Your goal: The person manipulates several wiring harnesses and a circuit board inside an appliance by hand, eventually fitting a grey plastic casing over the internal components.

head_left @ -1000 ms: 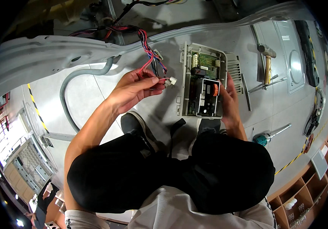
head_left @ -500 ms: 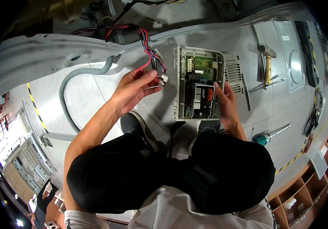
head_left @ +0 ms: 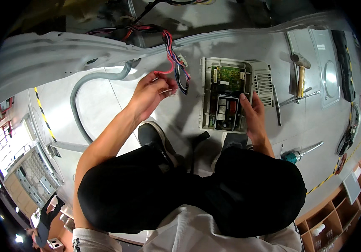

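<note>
My left hand (head_left: 152, 95) is closed, its fingertips pinched at the end of a pink-red wire (head_left: 166, 71); what sits between the fingers is mostly hidden. That wire belongs to a multicoloured wiring harness (head_left: 168, 45) hanging from above. Its other wires dangle just right of my fingers, with a dark connector end (head_left: 184, 89) and a pale connector (head_left: 182, 60) among them. My right hand (head_left: 254, 113) grips the right side of an open grey plastic housing, thumb on top. Inside the housing (head_left: 203, 101) are a green circuit board (head_left: 231, 75) and a dark boxed module (head_left: 226, 112).
A grey panel edge (head_left: 63, 59) crosses the far side, with a corrugated grey hose (head_left: 74, 98) below it. On the floor to the right lie a mallet (head_left: 301, 77), metal rods (head_left: 300, 96), a slotted grey cover (head_left: 264, 86) and a teal power tool (head_left: 291, 156).
The left fingers have curled in around the pink-red wire. The white connector seen at their tips is now out of sight, and the other wires hang apart. My right hand keeps its grip.
</note>
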The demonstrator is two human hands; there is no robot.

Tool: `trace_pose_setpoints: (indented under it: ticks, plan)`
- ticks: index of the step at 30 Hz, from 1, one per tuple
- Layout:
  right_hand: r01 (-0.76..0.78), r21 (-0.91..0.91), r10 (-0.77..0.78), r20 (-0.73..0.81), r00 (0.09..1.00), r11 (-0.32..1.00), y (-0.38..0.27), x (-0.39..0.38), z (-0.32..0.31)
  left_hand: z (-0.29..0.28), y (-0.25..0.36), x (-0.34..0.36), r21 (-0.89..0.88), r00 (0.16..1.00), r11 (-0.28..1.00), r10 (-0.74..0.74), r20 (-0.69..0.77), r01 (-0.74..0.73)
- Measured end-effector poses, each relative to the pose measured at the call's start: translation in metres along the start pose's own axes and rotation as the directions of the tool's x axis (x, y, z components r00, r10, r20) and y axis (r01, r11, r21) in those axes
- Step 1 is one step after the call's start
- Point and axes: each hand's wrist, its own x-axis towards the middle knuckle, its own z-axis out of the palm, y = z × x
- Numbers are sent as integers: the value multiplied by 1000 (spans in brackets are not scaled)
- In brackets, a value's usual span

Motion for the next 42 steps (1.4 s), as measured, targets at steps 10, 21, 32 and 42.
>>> trace_pose_setpoints:
  ticks: [10,21,32,42]
  plan:
    - [-2,-25,2,-1,1000,1000,-4,0,0,24,22,9,459,987,878,158,-10,-136]
    - [35,-27,-34,44,998,999,1,4,-3,26,27,25,456,987,876,154,42,-156]
    - [8,-27,-6,56,998,1000,2,8,-4,23,30,10,168,996,985,12,85,-26]
    - [-26,52,22,75,997,998,-2,6,1,17,23,8,97,993,994,41,111,-52]
